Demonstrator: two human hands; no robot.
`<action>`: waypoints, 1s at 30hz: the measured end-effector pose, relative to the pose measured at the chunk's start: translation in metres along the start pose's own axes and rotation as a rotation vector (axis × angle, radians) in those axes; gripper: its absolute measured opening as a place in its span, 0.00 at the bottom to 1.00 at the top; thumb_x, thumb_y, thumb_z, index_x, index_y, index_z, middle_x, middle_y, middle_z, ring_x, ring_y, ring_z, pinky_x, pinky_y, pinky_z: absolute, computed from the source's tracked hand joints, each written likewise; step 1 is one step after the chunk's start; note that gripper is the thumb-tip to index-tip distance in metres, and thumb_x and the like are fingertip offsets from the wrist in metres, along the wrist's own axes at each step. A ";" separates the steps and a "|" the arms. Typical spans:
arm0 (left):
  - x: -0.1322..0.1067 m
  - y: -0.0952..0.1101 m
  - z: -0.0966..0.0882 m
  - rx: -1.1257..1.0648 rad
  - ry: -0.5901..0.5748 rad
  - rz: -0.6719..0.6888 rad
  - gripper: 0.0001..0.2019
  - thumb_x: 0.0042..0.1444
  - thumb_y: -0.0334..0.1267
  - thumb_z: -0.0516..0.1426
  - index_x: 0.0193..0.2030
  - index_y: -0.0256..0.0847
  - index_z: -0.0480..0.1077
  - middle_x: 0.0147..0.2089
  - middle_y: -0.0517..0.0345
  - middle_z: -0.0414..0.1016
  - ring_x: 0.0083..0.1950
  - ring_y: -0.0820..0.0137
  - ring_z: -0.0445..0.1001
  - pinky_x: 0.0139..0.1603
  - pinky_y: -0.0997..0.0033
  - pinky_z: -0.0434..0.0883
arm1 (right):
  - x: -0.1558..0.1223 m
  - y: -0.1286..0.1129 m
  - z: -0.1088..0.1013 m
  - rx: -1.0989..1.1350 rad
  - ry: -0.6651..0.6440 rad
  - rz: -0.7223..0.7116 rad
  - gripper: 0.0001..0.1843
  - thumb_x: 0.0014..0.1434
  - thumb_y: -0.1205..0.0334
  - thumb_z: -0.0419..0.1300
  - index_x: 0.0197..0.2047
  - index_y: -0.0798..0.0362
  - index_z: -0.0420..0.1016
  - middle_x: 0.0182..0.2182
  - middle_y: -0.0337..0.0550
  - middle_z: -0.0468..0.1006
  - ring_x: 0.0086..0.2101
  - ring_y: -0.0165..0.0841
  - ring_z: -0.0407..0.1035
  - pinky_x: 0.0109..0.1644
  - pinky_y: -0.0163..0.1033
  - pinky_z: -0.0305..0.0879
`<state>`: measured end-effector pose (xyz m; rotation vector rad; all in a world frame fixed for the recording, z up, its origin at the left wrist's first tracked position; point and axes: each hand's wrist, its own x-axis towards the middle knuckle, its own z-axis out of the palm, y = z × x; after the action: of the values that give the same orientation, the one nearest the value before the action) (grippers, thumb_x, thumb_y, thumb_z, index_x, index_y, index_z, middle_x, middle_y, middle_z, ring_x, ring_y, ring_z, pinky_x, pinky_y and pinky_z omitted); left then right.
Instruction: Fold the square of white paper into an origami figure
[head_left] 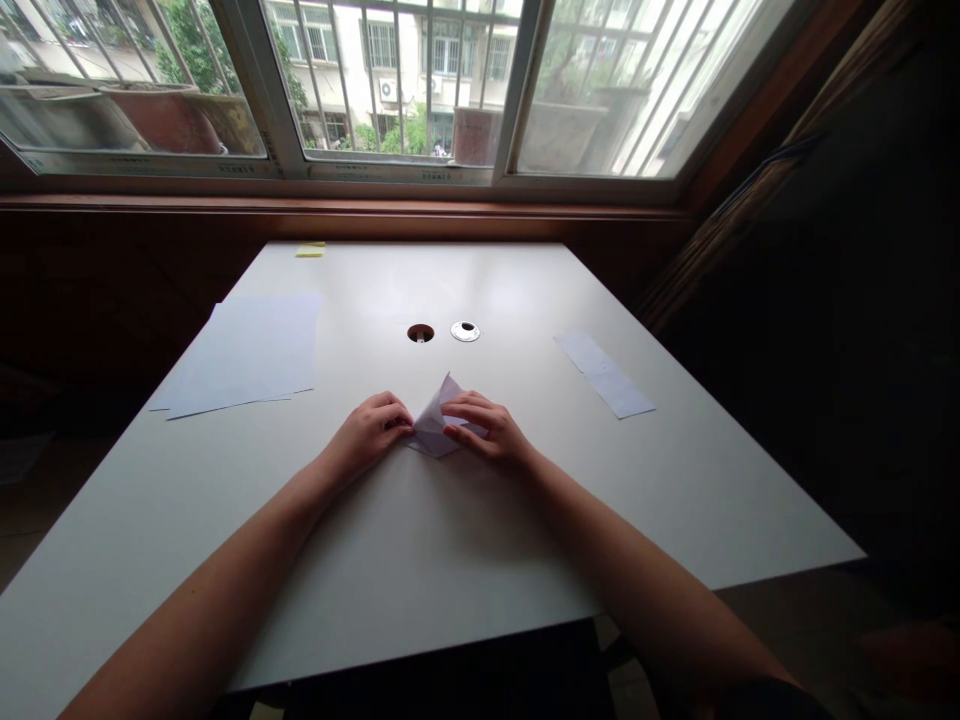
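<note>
A small folded piece of white paper lies on the white table in front of me, one pointed flap raised. My left hand is curled, its fingertips pinching the paper's left edge. My right hand presses its fingers on the paper's right side, fingers bent together. Both forearms reach in from the near edge of the table.
A stack of white sheets lies at the left. A paper strip lies at the right. A cable hole and its round cap are behind the hands. A yellow sticky pad sits at the far edge, under the window.
</note>
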<state>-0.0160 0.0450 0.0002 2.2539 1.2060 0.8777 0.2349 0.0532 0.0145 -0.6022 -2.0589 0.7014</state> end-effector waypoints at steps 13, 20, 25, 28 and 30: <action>-0.001 -0.001 0.000 -0.088 -0.062 0.017 0.09 0.61 0.40 0.59 0.46 0.41 0.73 0.41 0.56 0.76 0.40 0.68 0.77 0.44 0.70 0.74 | -0.001 -0.021 0.002 -0.292 -0.199 -0.034 0.21 0.70 0.56 0.52 0.64 0.47 0.67 0.57 0.47 0.74 0.52 0.40 0.69 0.59 0.49 0.61; -0.001 0.002 0.003 -0.282 -0.086 -0.041 0.22 0.60 0.45 0.61 0.59 0.42 0.64 0.48 0.51 0.78 0.43 0.64 0.81 0.43 0.66 0.79 | 0.000 -0.019 0.002 -0.247 -0.175 -0.069 0.22 0.70 0.60 0.51 0.65 0.45 0.65 0.59 0.46 0.73 0.54 0.41 0.65 0.60 0.52 0.63; 0.000 0.003 0.001 -0.254 -0.105 -0.066 0.26 0.61 0.44 0.60 0.65 0.45 0.60 0.49 0.52 0.77 0.43 0.65 0.81 0.44 0.67 0.79 | -0.001 -0.023 -0.001 -0.077 -0.062 -0.051 0.22 0.70 0.62 0.51 0.66 0.44 0.63 0.58 0.49 0.70 0.56 0.39 0.65 0.60 0.50 0.67; 0.002 0.003 0.000 -0.231 -0.098 -0.038 0.27 0.62 0.43 0.59 0.66 0.45 0.60 0.48 0.52 0.77 0.43 0.65 0.81 0.45 0.66 0.79 | -0.003 -0.021 -0.002 -0.015 0.055 0.012 0.20 0.68 0.60 0.55 0.62 0.45 0.67 0.55 0.50 0.69 0.55 0.38 0.67 0.59 0.48 0.69; 0.002 0.001 0.000 -0.224 -0.082 -0.007 0.25 0.61 0.43 0.60 0.64 0.44 0.63 0.47 0.52 0.78 0.41 0.66 0.80 0.44 0.66 0.79 | -0.004 -0.016 -0.002 0.021 0.110 0.072 0.16 0.66 0.58 0.58 0.57 0.46 0.71 0.51 0.49 0.70 0.51 0.37 0.69 0.55 0.46 0.72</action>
<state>-0.0142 0.0457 0.0014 2.0842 1.0251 0.8622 0.2365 0.0393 0.0239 -0.6910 -1.9344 0.7155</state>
